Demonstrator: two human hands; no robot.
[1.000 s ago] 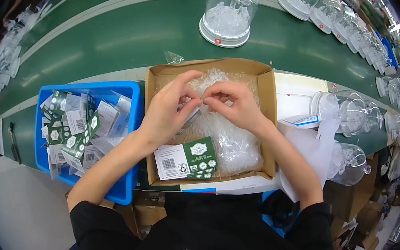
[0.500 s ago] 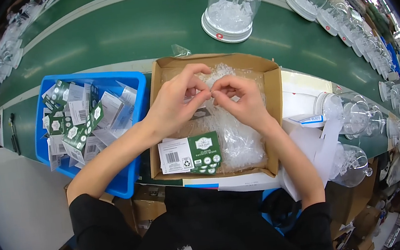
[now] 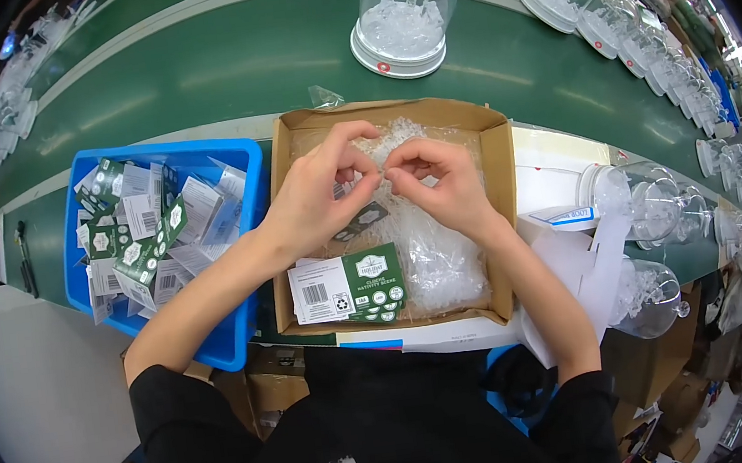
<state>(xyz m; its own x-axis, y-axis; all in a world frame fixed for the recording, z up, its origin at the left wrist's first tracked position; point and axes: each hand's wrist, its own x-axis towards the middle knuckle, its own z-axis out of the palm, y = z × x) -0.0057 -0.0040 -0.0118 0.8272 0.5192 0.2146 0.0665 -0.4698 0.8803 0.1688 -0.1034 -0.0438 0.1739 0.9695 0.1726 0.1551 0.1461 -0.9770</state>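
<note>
Left hand [image 3: 320, 187] and right hand [image 3: 441, 185] nearly tip to tip above the cardboard tray [image 3: 505, 216]

Fingers bent, thumbs turned inward; cannot tell whether anything thin is pinched between them. In tray's right half, clear plastic strands [image 3: 443, 264]: likely light, limp, slippery, best taken by one end. In tray's near-left corner, green-and-white cards [image 3: 354, 279]: probably light, stiffish, easily creased, best held by edges; barcode [image 3: 315, 294], recycling mark [image 3: 342, 302], pale emblem [image 3: 372, 265] and white lettering [image 3: 381, 282] show. Left of tray, blue bin [image 3: 251, 181] of loose tags [image 3: 141, 216]. Beyond tray, clear dome [image 3: 406, 17] on white base [image 3: 402, 66], red round sticker [image 3: 382, 66] in front
</note>
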